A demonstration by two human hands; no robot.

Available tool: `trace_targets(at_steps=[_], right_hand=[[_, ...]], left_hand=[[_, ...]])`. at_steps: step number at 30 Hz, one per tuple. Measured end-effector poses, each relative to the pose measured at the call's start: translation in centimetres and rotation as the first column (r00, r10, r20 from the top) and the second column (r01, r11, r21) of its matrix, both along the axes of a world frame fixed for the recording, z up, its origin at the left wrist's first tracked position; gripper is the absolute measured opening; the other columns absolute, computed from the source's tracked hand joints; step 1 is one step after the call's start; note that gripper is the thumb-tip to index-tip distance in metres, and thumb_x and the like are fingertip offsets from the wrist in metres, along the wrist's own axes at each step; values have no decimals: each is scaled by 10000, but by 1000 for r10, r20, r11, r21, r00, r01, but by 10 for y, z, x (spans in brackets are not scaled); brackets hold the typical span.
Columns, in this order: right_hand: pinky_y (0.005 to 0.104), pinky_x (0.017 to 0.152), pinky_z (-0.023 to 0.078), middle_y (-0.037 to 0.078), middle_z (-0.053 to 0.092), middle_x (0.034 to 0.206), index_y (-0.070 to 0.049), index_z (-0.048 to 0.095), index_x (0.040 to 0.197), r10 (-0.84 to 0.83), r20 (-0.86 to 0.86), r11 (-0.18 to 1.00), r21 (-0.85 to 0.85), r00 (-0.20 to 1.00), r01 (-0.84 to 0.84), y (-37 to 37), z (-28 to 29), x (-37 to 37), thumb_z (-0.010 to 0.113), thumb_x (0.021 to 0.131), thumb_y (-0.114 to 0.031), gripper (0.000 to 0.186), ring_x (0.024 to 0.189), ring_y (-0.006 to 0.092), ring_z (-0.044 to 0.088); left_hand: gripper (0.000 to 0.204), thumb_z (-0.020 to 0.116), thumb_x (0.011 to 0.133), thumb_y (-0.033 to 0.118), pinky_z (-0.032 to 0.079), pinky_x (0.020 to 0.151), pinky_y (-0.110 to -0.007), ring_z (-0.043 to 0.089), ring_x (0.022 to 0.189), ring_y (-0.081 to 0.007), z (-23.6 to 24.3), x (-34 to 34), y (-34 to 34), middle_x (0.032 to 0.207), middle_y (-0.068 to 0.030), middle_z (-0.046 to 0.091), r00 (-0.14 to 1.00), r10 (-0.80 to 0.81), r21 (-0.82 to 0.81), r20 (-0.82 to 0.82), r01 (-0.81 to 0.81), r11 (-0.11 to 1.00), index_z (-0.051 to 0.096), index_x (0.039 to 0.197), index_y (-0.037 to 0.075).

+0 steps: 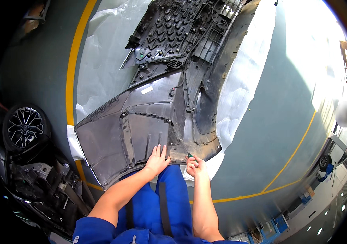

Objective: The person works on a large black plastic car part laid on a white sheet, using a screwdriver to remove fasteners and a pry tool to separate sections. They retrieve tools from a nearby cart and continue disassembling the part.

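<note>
1. Pinching a green-handled tool [190, 156], the fingers of our right hand [195, 164] curl in with the thumb side up; the handle pokes out just beyond the fingertips, and we cannot tell what its far end touches.
2. Spreading slightly, the fingers of our left hand [157, 161] point away from us, palm down on the near edge of a dark plastic bumper cover [143, 132], grasping nothing that we can see.
3. Our wrists sit near each other, the right one beside the cover's narrow lower corner, the left one nearer its middle.
4. Our right forearm [203, 199] rises almost straight from the lower edge; our left forearm [122, 193] slants inward from a blue sleeve [94, 229], elbow out.
5. Beneath our arms we see our blue trousers [175, 195], reaching up to the cover's near edge.
6. The cover lies before us, ribbed inner side up, running away to a black grille section [173, 30].
7. Under it spreads a pale sheet [240, 97] on a grey-green floor [259, 142].
8. Farther left, we have a yellow line [73, 69] and a spoked wheel [25, 127].
</note>
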State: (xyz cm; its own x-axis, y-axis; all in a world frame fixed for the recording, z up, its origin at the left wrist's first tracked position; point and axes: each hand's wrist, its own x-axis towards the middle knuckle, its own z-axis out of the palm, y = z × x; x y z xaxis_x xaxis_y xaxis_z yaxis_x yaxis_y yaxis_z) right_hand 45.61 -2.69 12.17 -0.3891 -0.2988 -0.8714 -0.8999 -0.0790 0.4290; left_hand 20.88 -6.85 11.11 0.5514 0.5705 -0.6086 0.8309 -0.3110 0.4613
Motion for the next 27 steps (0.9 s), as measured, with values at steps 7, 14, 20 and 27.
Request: trace_targets(at_steps=[7,14,20,27], right_hand=[[436,801,574,222,730,1053,-29,638,1297,452,331,-814,-228,-828,-535,23,46,-58,680,880,-253,475,967,331,720],[379,581,512,170,709,880,-25,660,1270,835,468,-250,-149,-291,-957,10,25,-43,691,893,-216,423,724,261,664],[188,368,256,112,587,832,-9,478,1012,66,72,998,-15,995,-65,-3,4,2,572,994,-204,217,491,91,467],[249,415,317,58,485,696,26,516,939,449,214,810,313,868,-496,-62,-1,-27,508,1015,-281,317,529,143,428]], left_hand=[[341,529,946,247,302,1138,-634,406,1363,-566,0,11,-7,1507,-356,384,999,26,80,-47,-22,997,636,1242,115],[343,533,942,227,317,1138,-623,432,1338,-579,11,22,-1,1501,-369,387,996,12,91,-91,-4,996,656,1234,94],[328,527,945,244,318,1147,-598,432,1347,-558,4,23,-8,1505,-334,407,999,9,109,-40,-4,994,653,1214,103],[362,679,813,243,372,1124,-502,536,1263,-386,95,-12,-22,1297,-224,578,994,61,164,91,-75,984,645,1147,110]])
